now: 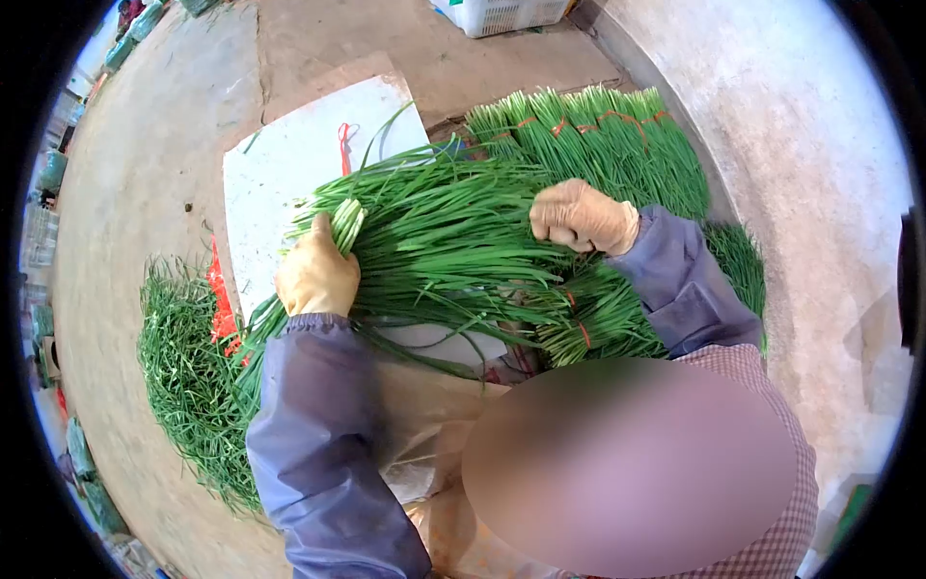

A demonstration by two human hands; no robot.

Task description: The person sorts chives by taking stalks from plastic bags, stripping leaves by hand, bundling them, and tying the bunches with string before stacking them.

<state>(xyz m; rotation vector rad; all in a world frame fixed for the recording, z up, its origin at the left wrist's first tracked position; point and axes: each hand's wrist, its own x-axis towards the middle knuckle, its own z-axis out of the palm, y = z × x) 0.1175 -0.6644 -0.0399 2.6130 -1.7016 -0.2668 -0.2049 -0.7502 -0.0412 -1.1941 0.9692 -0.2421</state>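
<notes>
My left hand (pixel 320 272), in a tan glove, is closed around the pale stem ends of a bunch of garlic chives (pixel 444 227). The long green leaves fan out to the right across a white board (pixel 275 193). At the leafy end, my right hand (pixel 582 217), gloved too, is curled with the fingers pressed together; whether a leaf is in them is hidden. A red tie (pixel 344 150) lies on the board beyond the bunch.
Chive bundles (pixel 617 145) with red bands lie at the far right, and more banded bundles (pixel 603 314) are below my right hand. A loose heap of chives (pixel 188 376) and red ties (pixel 222 304) are at left. A white crate (pixel 506 14) stands at the back.
</notes>
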